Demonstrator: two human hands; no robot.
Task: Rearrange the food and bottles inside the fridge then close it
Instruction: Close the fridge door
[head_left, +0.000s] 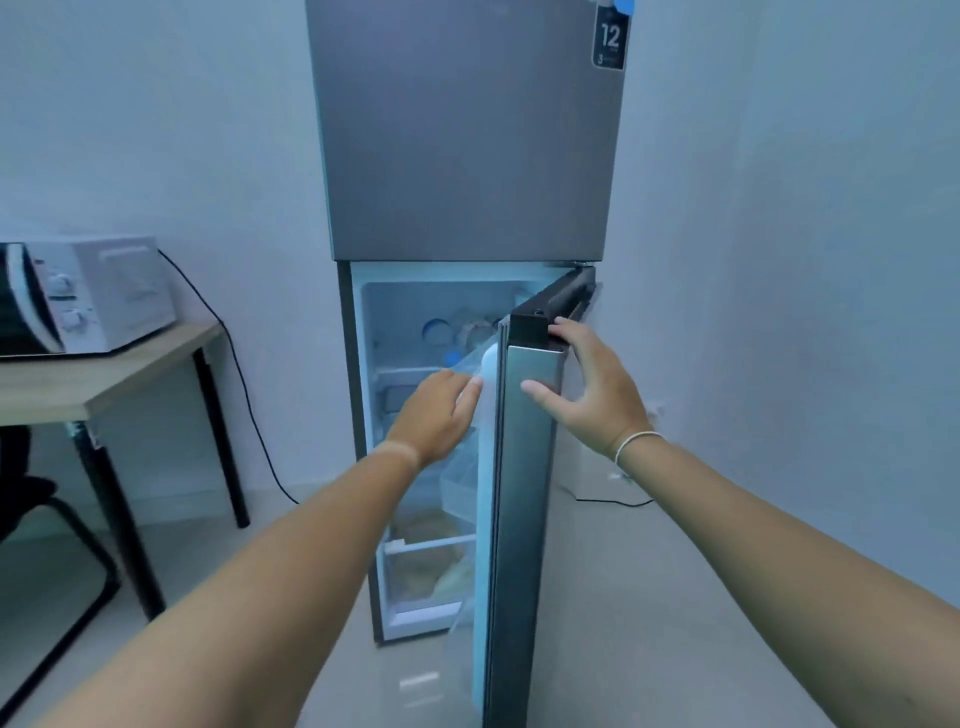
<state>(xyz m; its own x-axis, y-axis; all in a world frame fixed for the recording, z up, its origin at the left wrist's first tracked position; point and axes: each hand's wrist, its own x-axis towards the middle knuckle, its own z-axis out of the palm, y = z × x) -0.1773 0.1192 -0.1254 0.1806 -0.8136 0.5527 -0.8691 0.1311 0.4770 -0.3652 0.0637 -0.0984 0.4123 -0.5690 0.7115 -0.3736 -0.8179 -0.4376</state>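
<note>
The fridge (467, 156) stands tall against the wall, at 12 o'clock from the person. Its lower door (524, 493) is swung out toward the camera, so only its thin edge shows — a long strip running straight up and down. Behind it, at about 11 o'clock from the hands, the lit shelves hold food: a round blue lid (435, 331) near the top and pale, blurry packs lower down. What they are is too soft to tell.

The right hand (587, 384) grips the door's top corner, fingers curled over the dark top edge and thumb on the front face. The left hand (441, 410) reaches toward the inner side of the door; its fingertips are hidden there, so I cannot tell if it holds anything.

Both hands are right at the door. The food sits farther back, and the left hand is nearer to it.

A dark sticker (609, 44) on the upper door reads "12", with a small "3" below.

At 9 o'clock, a microwave (88, 296) sits on a wooden surface (104, 374).
</note>
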